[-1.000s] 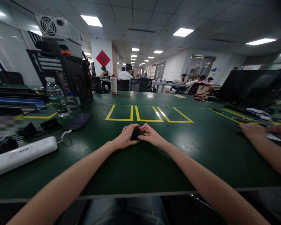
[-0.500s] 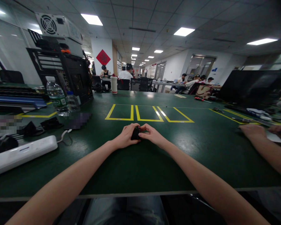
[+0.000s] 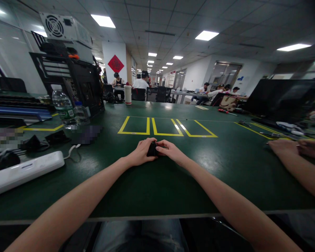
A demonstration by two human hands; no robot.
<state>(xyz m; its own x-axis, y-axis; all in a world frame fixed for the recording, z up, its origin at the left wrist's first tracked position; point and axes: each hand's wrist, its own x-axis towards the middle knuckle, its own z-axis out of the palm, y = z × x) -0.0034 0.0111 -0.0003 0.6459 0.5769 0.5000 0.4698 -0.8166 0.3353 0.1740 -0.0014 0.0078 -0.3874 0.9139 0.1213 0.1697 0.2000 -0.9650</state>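
A small black box-like object (image 3: 152, 149) is between my two hands, low over the green tabletop (image 3: 157, 189). My left hand (image 3: 141, 152) grips it from the left, fingers over the far side and thumb along the near side. From the right, my right hand (image 3: 170, 150) pinches at its edge with thumb and fingertips. The object's kind cannot be made out, since the fingers cover much of it. Just beyond my hands lie yellow tape outlines (image 3: 167, 134) on the table.
On the left stand a white power strip (image 3: 28, 173), a water bottle (image 3: 64, 108) and an open computer case (image 3: 81, 84) with a power supply on top. At right are a co-worker's hands (image 3: 283, 147), a screwdriver (image 3: 227, 111) and a dark monitor (image 3: 286, 99).
My right fingertips have shifted very slightly on the black object; my left hand stays put. At the right, the co-worker's farther hand has moved left, toward the other hand.
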